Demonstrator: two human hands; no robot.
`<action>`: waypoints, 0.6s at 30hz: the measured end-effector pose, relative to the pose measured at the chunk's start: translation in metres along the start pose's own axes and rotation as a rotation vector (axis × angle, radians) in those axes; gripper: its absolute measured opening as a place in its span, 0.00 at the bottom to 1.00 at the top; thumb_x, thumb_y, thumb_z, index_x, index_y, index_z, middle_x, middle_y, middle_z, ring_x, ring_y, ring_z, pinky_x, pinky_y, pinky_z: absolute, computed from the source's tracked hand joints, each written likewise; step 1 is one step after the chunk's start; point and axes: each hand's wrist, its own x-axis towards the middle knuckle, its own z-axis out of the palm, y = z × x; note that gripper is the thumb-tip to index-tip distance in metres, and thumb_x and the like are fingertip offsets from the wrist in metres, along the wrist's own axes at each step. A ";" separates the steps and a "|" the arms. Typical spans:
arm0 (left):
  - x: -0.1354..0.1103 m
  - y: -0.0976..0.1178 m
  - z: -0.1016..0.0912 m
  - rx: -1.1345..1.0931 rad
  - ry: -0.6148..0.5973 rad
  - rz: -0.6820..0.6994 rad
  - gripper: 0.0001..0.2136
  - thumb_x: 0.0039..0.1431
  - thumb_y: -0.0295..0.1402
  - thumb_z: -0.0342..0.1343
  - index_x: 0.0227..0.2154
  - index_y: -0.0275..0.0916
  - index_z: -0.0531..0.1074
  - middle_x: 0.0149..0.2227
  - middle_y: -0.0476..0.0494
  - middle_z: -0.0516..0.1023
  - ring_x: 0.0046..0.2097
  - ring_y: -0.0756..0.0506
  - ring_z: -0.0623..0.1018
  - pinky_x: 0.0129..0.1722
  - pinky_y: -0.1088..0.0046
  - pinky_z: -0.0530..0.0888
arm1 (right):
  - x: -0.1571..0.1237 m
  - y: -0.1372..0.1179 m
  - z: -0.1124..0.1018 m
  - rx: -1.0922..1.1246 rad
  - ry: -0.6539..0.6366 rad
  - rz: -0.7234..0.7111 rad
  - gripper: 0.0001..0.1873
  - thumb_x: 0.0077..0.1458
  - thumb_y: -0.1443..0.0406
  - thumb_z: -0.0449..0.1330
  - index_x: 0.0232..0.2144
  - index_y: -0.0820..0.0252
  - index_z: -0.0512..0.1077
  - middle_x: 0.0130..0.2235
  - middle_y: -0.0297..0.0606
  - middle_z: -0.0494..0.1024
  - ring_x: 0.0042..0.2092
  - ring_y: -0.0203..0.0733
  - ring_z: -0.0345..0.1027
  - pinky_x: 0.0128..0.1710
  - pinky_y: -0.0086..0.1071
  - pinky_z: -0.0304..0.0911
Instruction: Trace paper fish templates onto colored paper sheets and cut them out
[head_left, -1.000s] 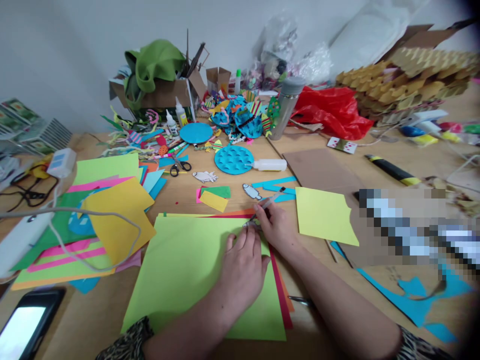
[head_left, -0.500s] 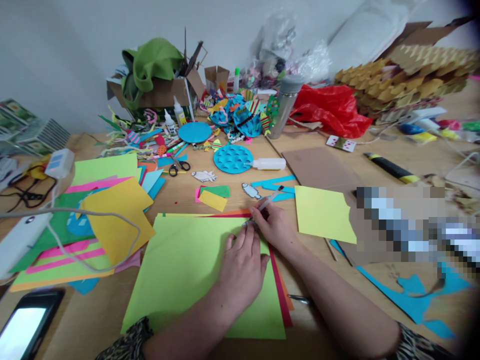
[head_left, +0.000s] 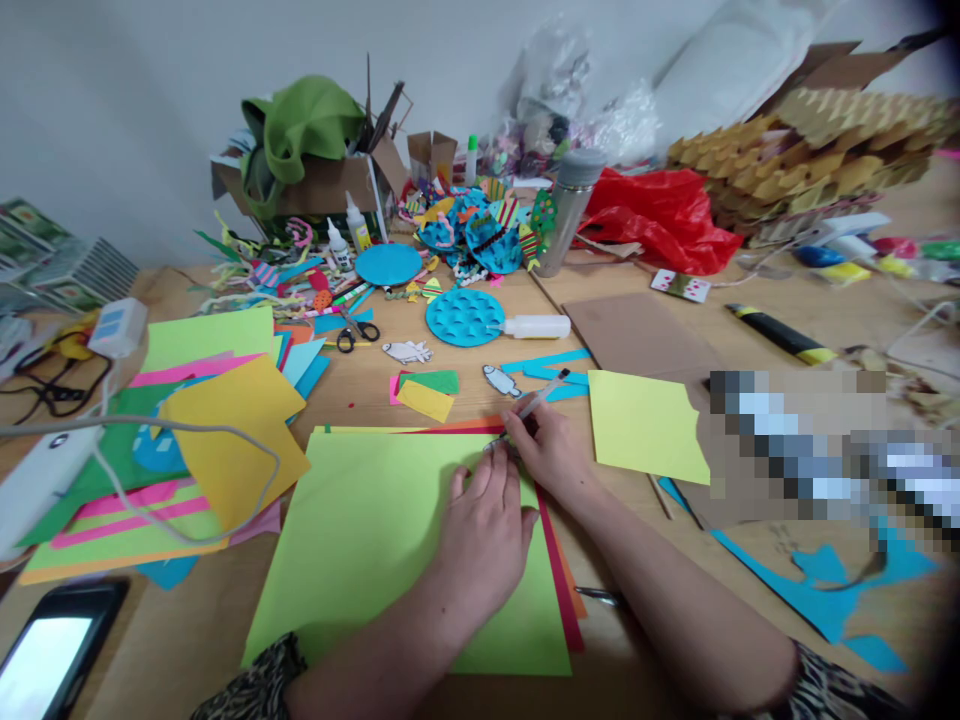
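My right hand [head_left: 551, 447] grips a slim pen [head_left: 541, 393], its dark end pointing up and away. The pen's tip is hidden near my left fingertips, at the top edge of a large yellow-green sheet [head_left: 360, 540]. My left hand [head_left: 484, 525] lies flat on that sheet with fingers stretched out. A small pale cut-out [head_left: 489, 445], mostly covered, shows under its fingertips. Red and orange sheets [head_left: 553, 570] stick out beneath the green one. Just beyond my hands lie a paper fish [head_left: 501, 381], a second paper fish [head_left: 409, 352] and a yellow paper rectangle [head_left: 424, 401].
Beyond are a blue scaled disc [head_left: 465, 318], a glue bottle [head_left: 537, 327], scissors [head_left: 357, 332] and a steel flask [head_left: 571, 215]. Coloured papers [head_left: 232, 430] and a cable [head_left: 187, 430] lie left, a phone [head_left: 60, 640] front left. A yellow sheet [head_left: 646, 425] and cutter [head_left: 780, 333] lie right.
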 end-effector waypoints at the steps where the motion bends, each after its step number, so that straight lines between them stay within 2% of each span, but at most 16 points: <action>1: 0.000 0.000 0.000 -0.001 0.001 0.002 0.23 0.66 0.38 0.44 0.58 0.28 0.61 0.61 0.32 0.64 0.61 0.38 0.64 0.55 0.54 0.65 | 0.000 0.000 0.000 0.001 0.002 0.003 0.13 0.58 0.55 0.52 0.28 0.58 0.64 0.22 0.34 0.70 0.23 0.38 0.63 0.23 0.31 0.58; 18: -0.001 0.000 0.002 0.002 0.010 0.005 0.23 0.67 0.38 0.43 0.58 0.27 0.61 0.62 0.33 0.63 0.61 0.38 0.63 0.55 0.54 0.65 | 0.001 0.002 0.000 0.013 0.038 0.014 0.13 0.58 0.55 0.52 0.28 0.57 0.63 0.21 0.33 0.68 0.23 0.39 0.63 0.24 0.31 0.57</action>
